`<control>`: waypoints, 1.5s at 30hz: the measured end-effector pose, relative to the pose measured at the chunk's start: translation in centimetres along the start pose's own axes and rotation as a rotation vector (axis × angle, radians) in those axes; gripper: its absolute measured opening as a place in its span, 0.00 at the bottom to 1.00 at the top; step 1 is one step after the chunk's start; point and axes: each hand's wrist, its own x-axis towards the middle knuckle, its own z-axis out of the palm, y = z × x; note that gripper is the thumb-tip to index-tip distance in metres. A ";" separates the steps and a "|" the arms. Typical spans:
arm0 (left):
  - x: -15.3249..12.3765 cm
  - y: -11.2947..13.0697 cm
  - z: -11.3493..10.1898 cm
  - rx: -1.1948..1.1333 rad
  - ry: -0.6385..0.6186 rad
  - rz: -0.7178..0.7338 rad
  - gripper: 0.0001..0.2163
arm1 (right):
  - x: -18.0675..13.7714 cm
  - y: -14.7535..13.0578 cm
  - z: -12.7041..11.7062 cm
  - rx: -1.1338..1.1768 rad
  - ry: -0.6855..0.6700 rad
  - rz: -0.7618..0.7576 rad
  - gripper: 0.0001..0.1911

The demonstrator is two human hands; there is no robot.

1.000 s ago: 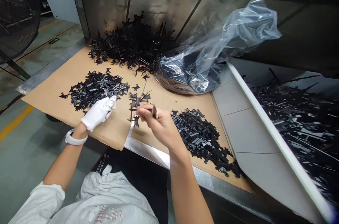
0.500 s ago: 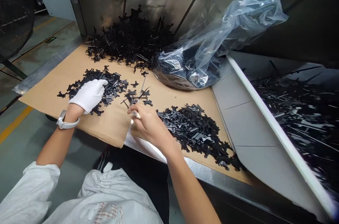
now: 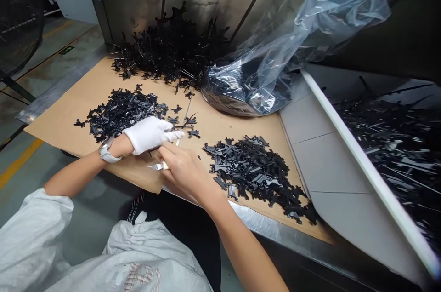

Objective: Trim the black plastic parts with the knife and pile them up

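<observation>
I am in a factory workshop, by the look of it. My bench (image 3: 257, 220) has a metal edge and a sheet of cardboard (image 3: 62, 128) over it, and small black parts lie in bulk: a heap (image 3: 172, 50) at upper centre, two piles (image 3: 122, 110) nearer me, more behind a pale panel (image 3: 343, 133) at the right. A clear plastic bag (image 3: 341, 11) slumps at upper right. Upper left, I see what looks like a big fan (image 3: 19, 16); below it, the greenish floor (image 3: 20, 202) carries a yellow line (image 3: 22, 162) and a green sign (image 3: 66, 50).
</observation>
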 end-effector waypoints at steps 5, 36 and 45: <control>-0.3 -1.0 0.6 -0.379 0.145 -0.037 0.18 | -0.6 0.5 -0.1 0.392 0.209 0.007 0.09; 2.2 0.5 -1.3 0.179 0.089 -0.056 0.23 | -4.0 2.3 -3.2 0.470 0.063 0.515 0.11; 5.1 2.6 0.2 0.122 0.237 0.120 0.16 | -4.1 3.2 -4.1 0.438 0.039 0.496 0.15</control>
